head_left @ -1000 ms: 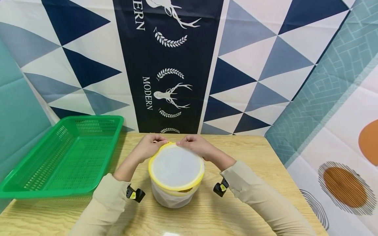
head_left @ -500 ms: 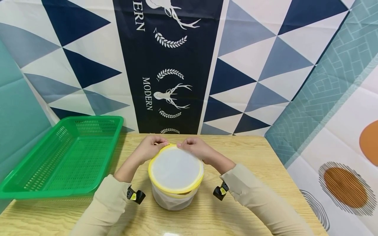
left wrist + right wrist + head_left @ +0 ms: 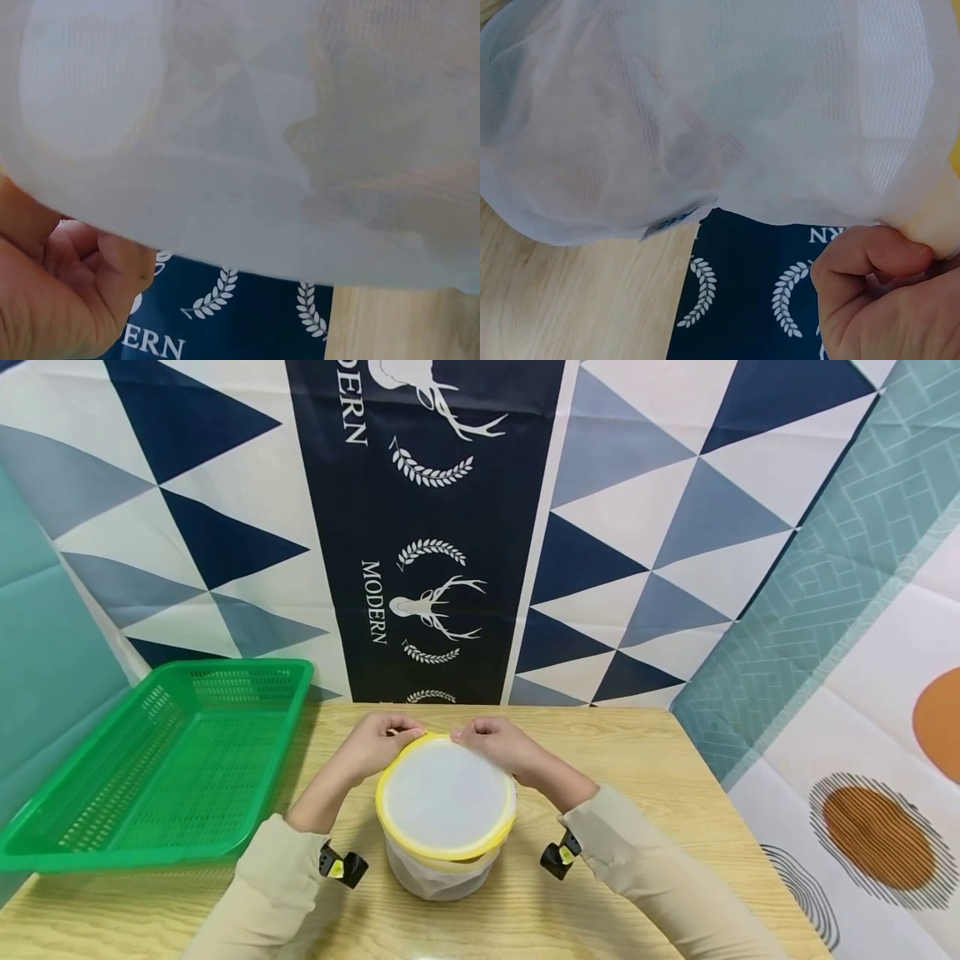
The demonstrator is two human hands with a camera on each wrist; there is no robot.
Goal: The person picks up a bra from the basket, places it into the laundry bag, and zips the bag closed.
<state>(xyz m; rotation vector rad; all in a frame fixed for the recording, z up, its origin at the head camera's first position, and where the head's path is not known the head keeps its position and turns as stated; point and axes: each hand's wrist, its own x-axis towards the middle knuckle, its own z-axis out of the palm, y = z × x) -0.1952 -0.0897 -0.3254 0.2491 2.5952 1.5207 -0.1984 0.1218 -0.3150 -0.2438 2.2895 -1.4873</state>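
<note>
A white mesh laundry bag (image 3: 438,877) with yellow trim stands upright on the wooden table, its round top facing up. At its far rim my left hand (image 3: 378,745) pinches the yellow edge between thumb and curled fingers. Just to the right, my right hand (image 3: 501,747) grips the same rim, a short stretch of trim between the two. A narrow dark gap shows under the top at the near right side. Through the sheer mesh (image 3: 675,112) in the right wrist view, faint coloured shapes appear, with a small tag (image 3: 676,217) at the seam.
To the left sits a green plastic basket (image 3: 168,852) with perforated sides. Behind the wooden table (image 3: 600,752) hangs a patterned wall cloth (image 3: 427,510). Each sleeve carries a small black wrist camera (image 3: 342,866).
The dark gap at the bag's near right side has narrowed a little. Both hands keep their grip on the far rim. The whole head view has shifted slightly.
</note>
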